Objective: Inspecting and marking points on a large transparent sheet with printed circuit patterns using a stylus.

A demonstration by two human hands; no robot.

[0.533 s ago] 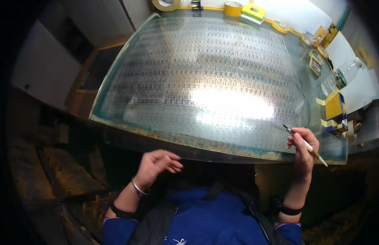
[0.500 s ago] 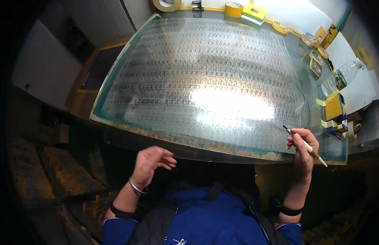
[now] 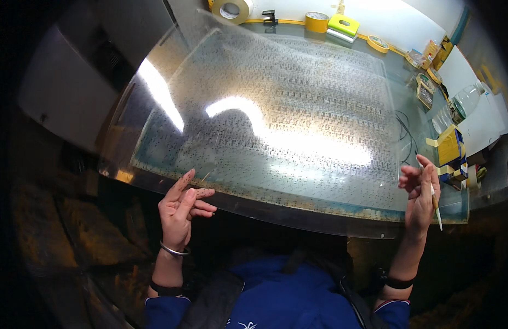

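Observation:
A large clear sheet (image 3: 221,148) printed with rows of small dark marks spreads over a glass-topped table, its left part raised and bent, with bright glare across it. My left hand (image 3: 180,211) is at the sheet's front left edge. Its thumb lies on top, and dotted fingers seem to show through from beneath, pinching the edge. Beside the sheet's right edge, my right hand (image 3: 421,197) keeps a slim brush (image 3: 437,211) with a pale handle against its thumb. The other fingers of that hand are loosely curled near the edge; whether they touch it I cannot tell.
Along the back stand a wide tape roll (image 3: 232,10), a black clip (image 3: 269,17), yellow tape (image 3: 317,22) and a green-and-white box (image 3: 343,26). At right are a clear plastic bottle (image 3: 466,100), a yellow-and-blue box (image 3: 450,147) and a dark cable (image 3: 410,137).
The clear sheet has shifted left and its left part has risen. My left hand has gone from hovering before the table to its edge. The right hand moved right, with the brush turned more upright.

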